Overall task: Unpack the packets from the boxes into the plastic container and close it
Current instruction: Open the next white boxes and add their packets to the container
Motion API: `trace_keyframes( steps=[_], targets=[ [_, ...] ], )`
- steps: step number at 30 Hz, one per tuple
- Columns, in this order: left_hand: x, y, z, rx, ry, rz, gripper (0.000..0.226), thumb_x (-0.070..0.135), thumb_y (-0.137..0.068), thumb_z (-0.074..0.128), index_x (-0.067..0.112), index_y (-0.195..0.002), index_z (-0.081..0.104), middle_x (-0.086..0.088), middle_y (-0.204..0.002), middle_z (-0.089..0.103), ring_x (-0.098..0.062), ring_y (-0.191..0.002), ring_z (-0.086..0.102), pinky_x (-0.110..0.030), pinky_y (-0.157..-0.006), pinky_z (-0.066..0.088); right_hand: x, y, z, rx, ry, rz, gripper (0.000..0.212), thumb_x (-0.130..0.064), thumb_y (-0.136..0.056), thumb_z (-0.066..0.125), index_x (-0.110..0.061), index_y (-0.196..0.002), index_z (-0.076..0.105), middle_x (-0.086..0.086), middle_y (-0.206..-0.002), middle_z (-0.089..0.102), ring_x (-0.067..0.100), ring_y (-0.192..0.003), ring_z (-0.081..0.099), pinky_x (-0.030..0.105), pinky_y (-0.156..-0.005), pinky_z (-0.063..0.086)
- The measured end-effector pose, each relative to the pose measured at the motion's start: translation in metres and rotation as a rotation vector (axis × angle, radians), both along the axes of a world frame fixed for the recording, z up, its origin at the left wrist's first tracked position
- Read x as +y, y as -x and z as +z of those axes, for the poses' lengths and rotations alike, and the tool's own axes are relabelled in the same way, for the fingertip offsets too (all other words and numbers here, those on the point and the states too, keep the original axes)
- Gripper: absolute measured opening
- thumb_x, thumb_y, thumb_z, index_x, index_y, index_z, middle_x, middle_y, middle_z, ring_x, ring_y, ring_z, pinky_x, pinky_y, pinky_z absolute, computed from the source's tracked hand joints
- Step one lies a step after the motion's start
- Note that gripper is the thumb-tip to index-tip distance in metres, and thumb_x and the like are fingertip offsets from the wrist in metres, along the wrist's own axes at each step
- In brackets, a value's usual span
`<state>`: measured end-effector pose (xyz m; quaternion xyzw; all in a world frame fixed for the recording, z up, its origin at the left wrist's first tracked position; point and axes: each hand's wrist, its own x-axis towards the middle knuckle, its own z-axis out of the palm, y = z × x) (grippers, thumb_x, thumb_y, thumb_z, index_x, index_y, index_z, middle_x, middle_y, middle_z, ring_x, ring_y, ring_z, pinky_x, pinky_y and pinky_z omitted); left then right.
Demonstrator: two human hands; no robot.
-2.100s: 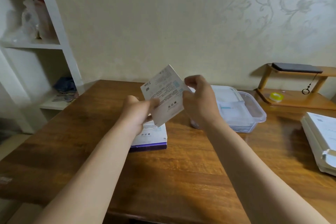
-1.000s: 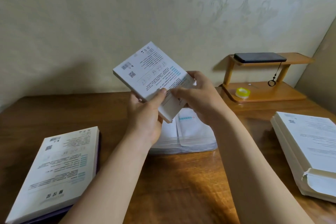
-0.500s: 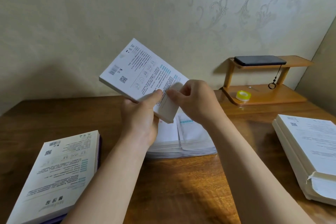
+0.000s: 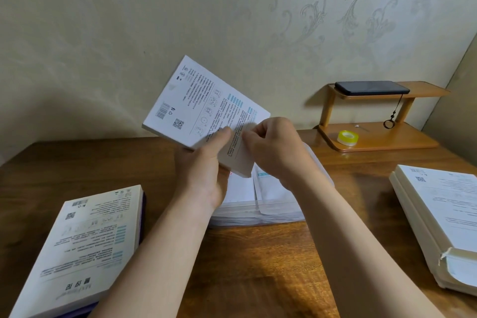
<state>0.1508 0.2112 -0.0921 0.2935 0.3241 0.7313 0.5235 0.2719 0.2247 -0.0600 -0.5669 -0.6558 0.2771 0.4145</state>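
At the near left corner of the table (image 4: 258, 266) a flat box (image 4: 77, 248) lies printed side up, well apart from our hands. Above the middle of the table we hold a white box (image 4: 201, 106) in the air, tilted, its long axis running from upper left down to lower right. Our left hand (image 4: 204, 165) grasps it from beneath, thumb pressed on the printed face. Our right hand (image 4: 273, 147) pinches the lower right end, where we judge the flap to be; whether that flap is open we cannot tell. Straight below that low end, just beyond our wrists, sits the container (image 4: 258, 217), with packets (image 4: 268, 188) lying flat inside it. So the low end of the box points toward the container, and the right hand is the nearer one for drawing the contents out and down. At the far right corner stands a small wooden shelf (image 4: 392, 137) with a phone (image 4: 371, 88) on top and a roll of tape (image 4: 347, 137) on its lower board. Along the right edge rests a stack of boxes (image 4: 438, 214), which look emptied, though we cannot be sure.
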Motion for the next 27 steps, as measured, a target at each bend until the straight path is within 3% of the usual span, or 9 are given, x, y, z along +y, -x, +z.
trace_keyframes(
  steps=[4,6,9,13,16,19,22,24,27],
  targets=[
    [0.002,0.0,-0.002,-0.025,-0.002,-0.033,0.046,0.001,-0.09,0.067,0.021,-0.131,0.064,-0.008,-0.12,0.073,-0.021,-0.097,0.073,-0.036,-0.067,0.059,0.002,-0.002,0.0,0.024,-0.019,0.023,0.032,-0.016,-0.095,0.051,-0.006,-0.065,0.052,0.021,-0.079,0.072,0.039,-0.07,0.067,0.05,-0.054,0.052],
    [0.002,0.001,-0.002,-0.034,-0.005,-0.04,0.046,0.002,-0.09,0.066,0.022,-0.132,0.064,-0.009,-0.122,0.072,-0.024,-0.102,0.072,-0.037,-0.07,0.059,0.003,-0.003,0.0,0.051,-0.023,0.036,0.029,-0.014,-0.094,0.049,-0.006,-0.066,0.05,0.03,-0.084,0.069,0.033,-0.054,0.053,0.043,-0.049,0.041],
    [0.003,0.002,-0.003,-0.062,0.005,-0.057,0.046,0.003,-0.09,0.066,0.021,-0.132,0.064,-0.01,-0.124,0.071,-0.027,-0.107,0.07,-0.039,-0.074,0.06,0.003,-0.004,0.001,0.134,-0.009,0.065,0.023,-0.011,-0.088,0.046,-0.006,-0.067,0.051,0.035,-0.091,0.067,0.023,-0.056,0.047,0.038,-0.052,0.038],
    [0.004,0.004,-0.002,-0.109,-0.002,-0.084,0.04,0.003,-0.092,0.063,0.024,-0.127,0.066,-0.011,-0.127,0.07,-0.027,-0.109,0.068,-0.043,-0.082,0.06,0.003,-0.008,0.005,0.331,0.078,0.116,0.027,-0.002,-0.09,0.044,-0.004,-0.065,0.051,0.018,-0.066,0.061,0.018,-0.051,0.047,0.035,-0.053,0.042],
    [0.004,0.005,-0.001,-0.147,-0.012,-0.091,0.034,0.002,-0.094,0.06,0.025,-0.118,0.068,-0.011,-0.126,0.071,-0.027,-0.11,0.069,-0.046,-0.088,0.059,0.002,-0.01,0.007,0.539,0.165,0.207,0.024,0.005,-0.09,0.043,-0.002,-0.069,0.052,0.014,-0.067,0.052,0.019,-0.055,0.046,0.034,-0.054,0.044],
    [0.004,0.006,0.0,-0.128,-0.016,-0.071,0.034,0.001,-0.094,0.06,0.025,-0.118,0.068,-0.011,-0.126,0.071,-0.029,-0.115,0.068,-0.048,-0.089,0.059,0.004,-0.01,0.005,0.613,0.191,0.202,0.015,-0.004,-0.097,0.049,0.002,-0.085,0.057,0.013,-0.067,0.052,0.021,-0.052,0.05,0.036,-0.054,0.048],
    [0.004,0.005,0.001,-0.085,-0.033,-0.032,0.037,0.0,-0.093,0.062,0.025,-0.12,0.068,-0.009,-0.125,0.071,-0.027,-0.114,0.069,-0.045,-0.084,0.06,0.004,-0.008,0.005,0.544,0.178,0.137,0.029,-0.029,-0.099,0.058,-0.002,-0.09,0.058,0.009,-0.064,0.057,0.023,-0.051,0.058,0.037,-0.054,0.054],
    [0.002,0.004,0.001,-0.035,-0.054,-0.016,0.039,-0.002,-0.092,0.063,0.025,-0.119,0.068,-0.007,-0.125,0.072,-0.027,-0.114,0.069,-0.045,-0.083,0.06,0.0,-0.007,0.004,0.373,0.104,0.08,0.042,-0.042,-0.094,0.065,-0.001,-0.088,0.058,0.006,-0.066,0.065,0.025,-0.051,0.063,0.038,-0.051,0.058],
    [-0.001,0.003,0.002,0.045,-0.087,0.009,0.042,-0.005,-0.091,0.064,0.027,-0.118,0.068,-0.005,-0.122,0.073,-0.026,-0.111,0.07,-0.048,-0.085,0.06,-0.005,-0.006,0.002,0.157,-0.018,0.035,0.046,-0.045,-0.088,0.072,-0.002,-0.079,0.058,0.007,-0.07,0.071,0.024,-0.053,0.065,0.039,-0.049,0.06]
  ],
)
